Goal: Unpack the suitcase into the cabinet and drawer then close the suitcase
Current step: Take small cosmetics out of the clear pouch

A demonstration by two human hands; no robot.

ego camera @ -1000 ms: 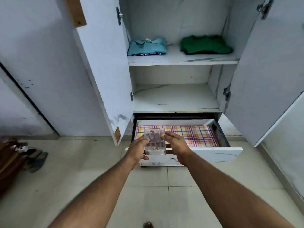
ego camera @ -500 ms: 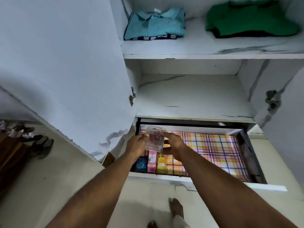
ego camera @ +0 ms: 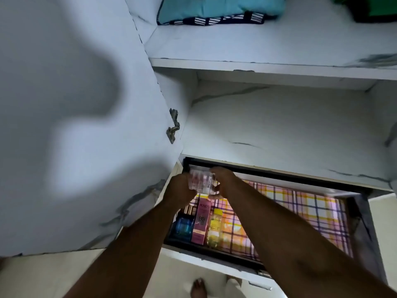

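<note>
While both hands carry the clear case (ego camera: pixel 202 182) over the open drawer (ego camera: pixel 214 262), the step in hand looks to be setting it down at the back left corner, and the way to do it well is to lower it level, keep it clear of the products already standing in front, and let go only once its base rests flat on the checked liner (ego camera: pixel 300 209). Nearest the camera, at the drawer's front left, stand a blue bottle (ego camera: pixel 182 225), a pink box (ego camera: pixel 200 222) and a yellow bottle (ego camera: pixel 214 227), side by side and close together; the case is held just behind and above them, so a straight drop rather than a slide would best avoid knocking them over. The left hand (ego camera: pixel 179 190) grips the case's left side and the right hand (ego camera: pixel 223 181) its right side, fingers curled round it, with the case between the two palms; motion blur makes it hard to say whether it already touches the liner. Farther back, the lower cabinet shelf (ego camera: pixel 279 130) sits above the drawer, and on the upper shelf (ego camera: pixel 257 44) lies a folded blue shirt (ego camera: pixel 214 9), with a green garment (ego camera: pixel 365 9) at the right edge of view.
</note>
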